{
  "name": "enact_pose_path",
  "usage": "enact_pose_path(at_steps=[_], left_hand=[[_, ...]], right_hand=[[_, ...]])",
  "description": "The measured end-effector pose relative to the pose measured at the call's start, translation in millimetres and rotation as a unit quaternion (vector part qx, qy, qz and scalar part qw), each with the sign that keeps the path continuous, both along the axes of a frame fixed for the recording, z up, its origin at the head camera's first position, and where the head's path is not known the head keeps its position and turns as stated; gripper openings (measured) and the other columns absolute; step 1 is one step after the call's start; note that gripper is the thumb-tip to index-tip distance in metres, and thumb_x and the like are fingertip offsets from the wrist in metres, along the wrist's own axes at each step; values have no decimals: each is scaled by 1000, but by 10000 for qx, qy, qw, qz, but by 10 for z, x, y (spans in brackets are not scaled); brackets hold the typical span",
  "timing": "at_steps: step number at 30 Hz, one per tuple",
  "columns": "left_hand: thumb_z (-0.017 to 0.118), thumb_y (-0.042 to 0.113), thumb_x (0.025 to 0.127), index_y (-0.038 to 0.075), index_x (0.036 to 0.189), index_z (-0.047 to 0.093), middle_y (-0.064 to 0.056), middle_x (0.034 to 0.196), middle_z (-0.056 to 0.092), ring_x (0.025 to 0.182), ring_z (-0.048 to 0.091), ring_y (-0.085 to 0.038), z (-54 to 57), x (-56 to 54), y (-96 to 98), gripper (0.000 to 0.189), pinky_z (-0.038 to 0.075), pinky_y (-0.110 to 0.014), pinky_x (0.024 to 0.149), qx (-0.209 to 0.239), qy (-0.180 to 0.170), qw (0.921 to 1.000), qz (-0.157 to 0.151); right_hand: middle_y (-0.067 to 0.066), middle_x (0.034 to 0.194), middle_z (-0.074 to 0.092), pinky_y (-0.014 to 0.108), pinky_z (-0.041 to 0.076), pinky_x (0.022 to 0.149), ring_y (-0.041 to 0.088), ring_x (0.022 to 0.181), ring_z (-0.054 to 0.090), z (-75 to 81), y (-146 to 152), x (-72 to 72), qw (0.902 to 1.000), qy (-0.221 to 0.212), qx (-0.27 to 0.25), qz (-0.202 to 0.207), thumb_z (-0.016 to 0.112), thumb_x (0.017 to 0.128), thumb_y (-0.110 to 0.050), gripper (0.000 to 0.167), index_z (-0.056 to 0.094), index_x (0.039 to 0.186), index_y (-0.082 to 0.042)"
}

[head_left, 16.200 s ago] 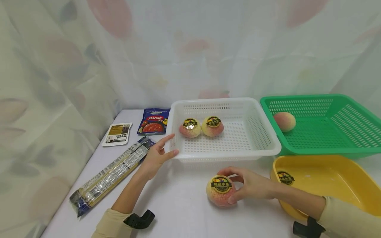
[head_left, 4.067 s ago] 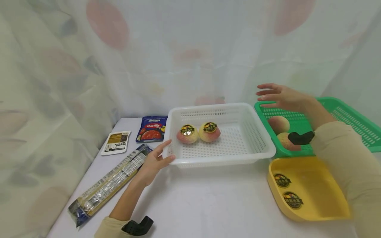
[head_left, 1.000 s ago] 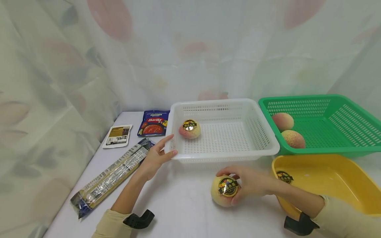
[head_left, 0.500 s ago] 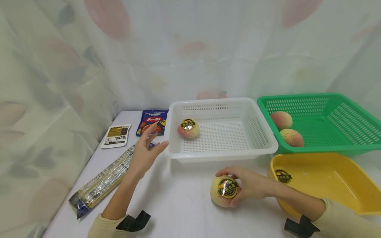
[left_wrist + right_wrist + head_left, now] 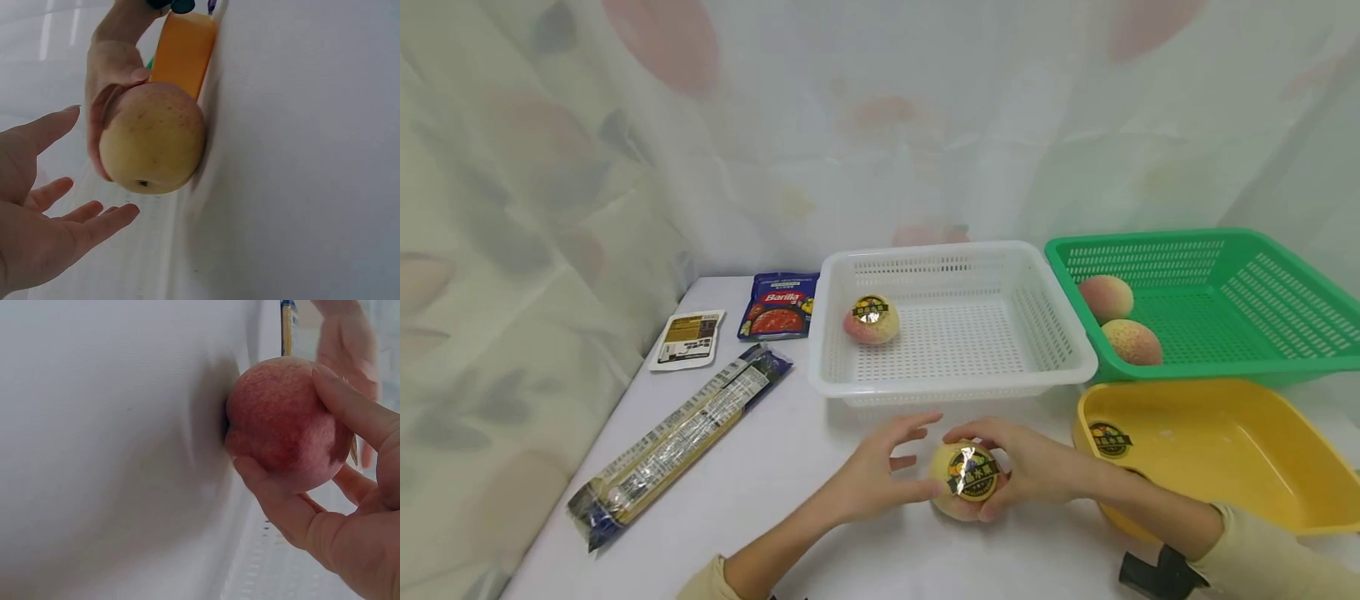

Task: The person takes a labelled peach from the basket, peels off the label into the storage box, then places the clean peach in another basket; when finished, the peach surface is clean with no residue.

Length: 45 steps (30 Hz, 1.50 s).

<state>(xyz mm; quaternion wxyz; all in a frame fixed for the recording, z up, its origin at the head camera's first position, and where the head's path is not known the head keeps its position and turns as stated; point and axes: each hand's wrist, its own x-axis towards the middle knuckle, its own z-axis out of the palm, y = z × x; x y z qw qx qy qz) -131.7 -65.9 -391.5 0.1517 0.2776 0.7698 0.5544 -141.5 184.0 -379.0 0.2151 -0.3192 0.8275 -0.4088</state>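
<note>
My right hand point(image 5: 1037, 462) grips a pink-and-yellow peach point(image 5: 958, 504) on the white table, with a black-and-gold round sticker point(image 5: 973, 473) facing up. In the right wrist view, thumb and fingers curl round the red side of the peach point(image 5: 287, 425). My left hand point(image 5: 876, 475) is just left of the fruit, fingers spread. The left wrist view shows a gap between this hand point(image 5: 56, 212) and the peach's pale yellow side point(image 5: 153, 140). Another stickered peach point(image 5: 872, 325) lies in the white basket point(image 5: 955, 388). Two peaches without visible stickers point(image 5: 1107, 298) lie in the green basket point(image 5: 1247, 367).
A yellow basin point(image 5: 1232, 442) at right has a sticker point(image 5: 1109, 439) on its inner wall; a second one is mostly hidden by my right wrist. On the left lie a long clear noodle packet point(image 5: 681, 442), a blue Barilla pouch point(image 5: 778, 306) and a small white-and-brown packet point(image 5: 687, 340).
My left hand has let go of the white basket's left rim and come across to the peach's left side. The right hand holds the peach in the same spot.
</note>
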Motion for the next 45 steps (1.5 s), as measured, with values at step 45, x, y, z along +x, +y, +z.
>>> enact_pose_path(at_steps=[45], left_hand=[[83, 5, 72, 8, 134, 51, -5, 130, 50, 121, 47, -23, -270, 56, 213, 69, 46, -23, 90, 94, 231, 9997, 6]], right_hand=[[10, 86, 69, 34, 57, 65, 20, 68, 66, 349, 254, -51, 9545, -2232, -556, -1899, 74, 84, -18, 28, 65, 101, 3]])
